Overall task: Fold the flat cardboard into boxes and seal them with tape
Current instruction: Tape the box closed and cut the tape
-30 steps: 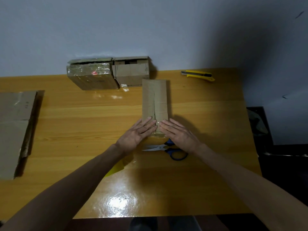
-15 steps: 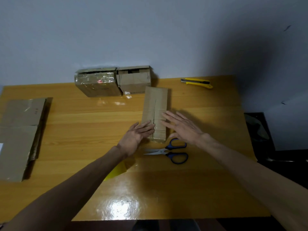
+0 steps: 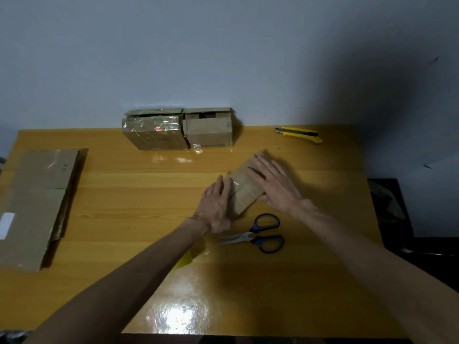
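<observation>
Two hands are on the box (image 3: 244, 188), just past the centre of the table (image 3: 124, 194) in your head view. The box lies tilted, its long axis running from about 7 o'clock to 1 o'clock. Your left hand (image 3: 218, 207) sits at its 8 o'clock side, fingers straight and together, pressed against the box's left edge. It grips nothing. Your right hand (image 3: 275, 184) lies palm-down over the top from the 3 o'clock side, fingers straight and spread toward 11 o'clock, covering much of the far half. Its thumb is tucked at the near right edge, and I cannot say whether it hooks under. A shiny strip of tape (image 3: 234, 182) crosses the box top beside your left fingertips.

Scissors (image 3: 260, 235) with blue handles lie just at 6 o'clock of the box, blades pointing to 9 o'clock, clear of both hands. A yellow knife (image 3: 299, 134) lies near the table's far edge at 1 o'clock, well apart. At 12 o'clock, against the wall (image 3: 223, 58), two made boxes stand touching: the taped box (image 3: 155, 131) on the left, glossy all over, and the plain box (image 3: 208, 130) on the right. At 9 o'clock a stack of flat cardboard (image 3: 37, 207) lies along the table's left edge, with a white label (image 3: 6, 225) on it. A yellow scrap (image 3: 185, 260) peeks from under your left forearm.
</observation>
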